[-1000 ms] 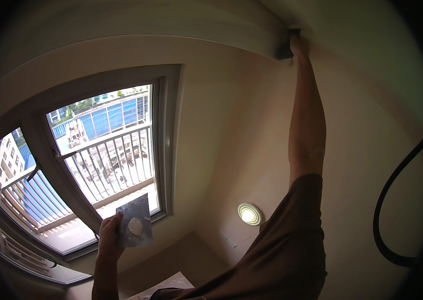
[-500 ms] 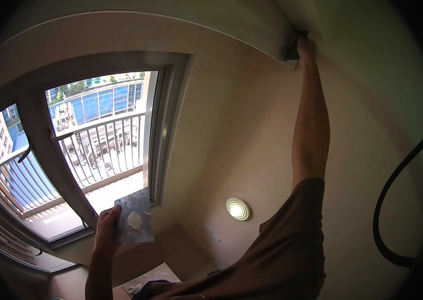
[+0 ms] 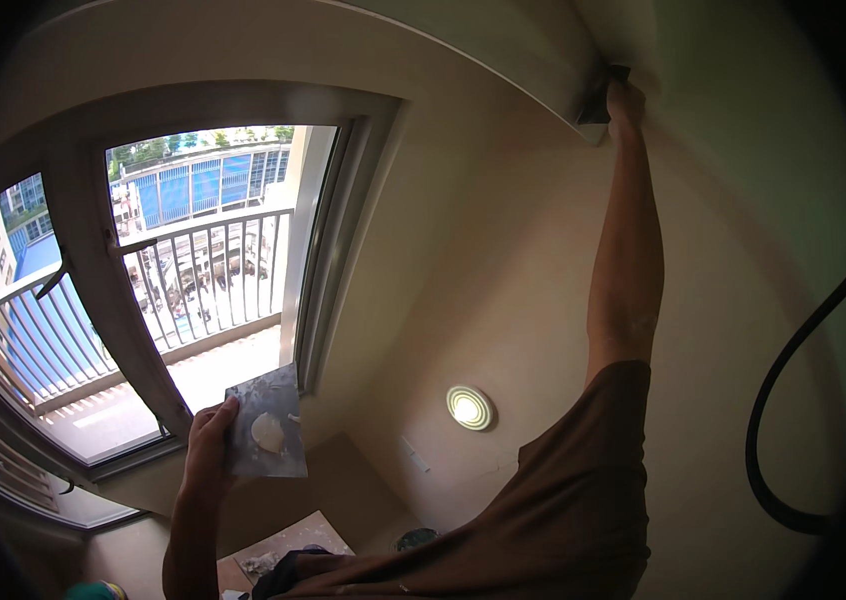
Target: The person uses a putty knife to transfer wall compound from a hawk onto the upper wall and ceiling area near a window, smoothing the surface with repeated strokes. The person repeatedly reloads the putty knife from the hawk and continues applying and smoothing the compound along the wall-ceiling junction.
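Holds a grey plate (image 3: 288, 460) in the left hand (image 3: 207, 435), left of the frame's middle and toward the bottom, clamped on the plate's left edge. Has a rounded lump of white paste (image 3: 267, 433) on that plate, near its middle, with smaller smears toward the upper edge. Reaches with the right hand (image 3: 626, 103) into the upper right of the frame, on a nearly straight arm, clasping a dark tool (image 3: 596, 100). Has that tool at the lower right end of a pale beam (image 3: 523, 60); too dim there to tell the exact contact. Has the hands well apart.

Wears a brown sleeve (image 3: 583, 460), spread across the lower middle. At left, a dark-framed window (image 3: 88, 270), with a pale railing (image 3: 243, 220) outside and blue panels (image 3: 188, 190) beyond. Just below the centre, a lit round lamp (image 3: 469, 408) with a ringed cover. At far right, a black hose (image 3: 752, 450), curving down in a loop. At the bottom, left of the middle, a pale board (image 3: 318, 530) with crumbs on it, partly hidden by dark cloth; to the right of that, a dark round thing (image 3: 417, 539), too small to name.
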A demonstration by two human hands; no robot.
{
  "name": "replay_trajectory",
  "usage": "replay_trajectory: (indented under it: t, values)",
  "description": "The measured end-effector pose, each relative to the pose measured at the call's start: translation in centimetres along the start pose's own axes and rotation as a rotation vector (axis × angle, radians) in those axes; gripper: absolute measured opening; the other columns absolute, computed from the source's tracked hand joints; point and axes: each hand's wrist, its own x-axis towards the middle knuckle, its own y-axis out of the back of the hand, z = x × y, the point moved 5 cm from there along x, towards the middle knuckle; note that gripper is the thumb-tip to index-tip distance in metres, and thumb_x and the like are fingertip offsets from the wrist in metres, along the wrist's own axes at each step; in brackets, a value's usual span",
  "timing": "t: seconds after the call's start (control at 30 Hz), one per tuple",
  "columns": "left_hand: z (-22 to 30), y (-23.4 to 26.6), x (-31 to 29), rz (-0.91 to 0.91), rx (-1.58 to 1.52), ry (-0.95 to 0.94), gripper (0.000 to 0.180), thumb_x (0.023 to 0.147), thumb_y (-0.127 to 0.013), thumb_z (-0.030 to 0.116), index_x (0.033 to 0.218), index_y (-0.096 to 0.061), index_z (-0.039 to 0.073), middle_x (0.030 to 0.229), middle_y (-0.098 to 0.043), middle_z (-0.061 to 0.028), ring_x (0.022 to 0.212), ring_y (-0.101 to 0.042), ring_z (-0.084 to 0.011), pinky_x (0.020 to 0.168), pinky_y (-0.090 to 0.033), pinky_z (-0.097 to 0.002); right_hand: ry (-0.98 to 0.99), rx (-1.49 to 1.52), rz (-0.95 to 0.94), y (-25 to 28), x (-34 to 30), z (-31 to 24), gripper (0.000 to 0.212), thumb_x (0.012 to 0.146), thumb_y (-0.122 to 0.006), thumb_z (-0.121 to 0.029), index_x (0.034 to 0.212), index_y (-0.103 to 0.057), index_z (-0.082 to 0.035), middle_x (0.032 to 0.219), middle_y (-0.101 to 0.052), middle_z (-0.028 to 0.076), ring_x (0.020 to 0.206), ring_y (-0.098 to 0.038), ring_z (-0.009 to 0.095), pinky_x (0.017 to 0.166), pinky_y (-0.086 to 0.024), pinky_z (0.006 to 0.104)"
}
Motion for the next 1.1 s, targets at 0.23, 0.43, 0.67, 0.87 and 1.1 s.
replay_trajectory:
  t: [0.23, 0.43, 0.67, 0.87, 1.1]
  values:
    - [0.7, 1.5, -0.2, -0.008, -0.013, -0.010, 0.029, 0.094, -0.048, 0.023, 0.089, -0.060, -0.003, 0.076, -0.063, -0.0065, 0.060, -0.059, -0.0106, 0.055, -0.049, -0.0235, 0.039, -0.003, 0.013, -0.2, -1.9, -2.3, 0.040, 0.079, -0.050, -0.020, 0.110, -0.061, 0.004, 0.108, -0.062, 0.021, 0.103, -0.059, 0.033, 0.088, -0.043, 0.0383]
    - [1.1, 3.2, -0.4, -0.004, 0.009, 0.002, 0.029, 0.094, -0.049, 0.023, 0.088, -0.061, -0.002, 0.076, -0.063, -0.0057, 0.061, -0.058, -0.0094, 0.056, -0.048, -0.0227, 0.010, -0.047, 0.027, -0.3, -3.5, -4.6, 0.039, 0.080, -0.050, -0.020, 0.110, -0.061, 0.001, 0.108, -0.062, 0.020, 0.103, -0.059, 0.032, 0.088, -0.044, 0.0389]
    - [1.4, 4.8, -0.6, 0.022, 0.053, 0.002, 0.031, 0.093, -0.050, 0.026, 0.086, -0.062, -0.002, 0.073, -0.062, -0.0031, 0.059, -0.055, -0.0071, 0.056, -0.045, -0.0208, 0.025, -0.043, 0.021, -1.1, -3.9, -5.3, 0.041, 0.082, -0.050, -0.023, 0.113, -0.060, 0.001, 0.113, -0.060, 0.021, 0.107, -0.057, 0.033, 0.091, -0.042, 0.0396]
    - [1.3, 7.0, -0.8, 0.008, 0.059, -0.004, 0.033, 0.093, -0.051, 0.027, 0.082, -0.063, -0.001, 0.070, -0.061, -0.0015, 0.057, -0.054, -0.0057, 0.054, -0.043, -0.0201, 0.017, -0.052, -0.014, -1.5, -4.4, -6.2, 0.046, 0.082, -0.057, -0.027, 0.116, -0.057, 0.005, 0.112, -0.061, 0.018, 0.101, -0.057, 0.025, 0.085, -0.042, 0.0337]
    - [2.4, 7.7, -1.8, -0.005, 0.025, 0.010, 0.032, 0.094, -0.050, 0.026, 0.082, -0.062, 0.000, 0.069, -0.060, -0.0008, 0.055, -0.053, -0.0057, 0.052, -0.043, -0.0205, 0.041, -0.052, 0.045, -1.7, -5.8, -8.0, 0.039, 0.084, -0.051, -0.030, 0.111, -0.063, -0.004, 0.110, -0.062, 0.019, 0.105, -0.058, 0.033, 0.088, -0.045, 0.0397]
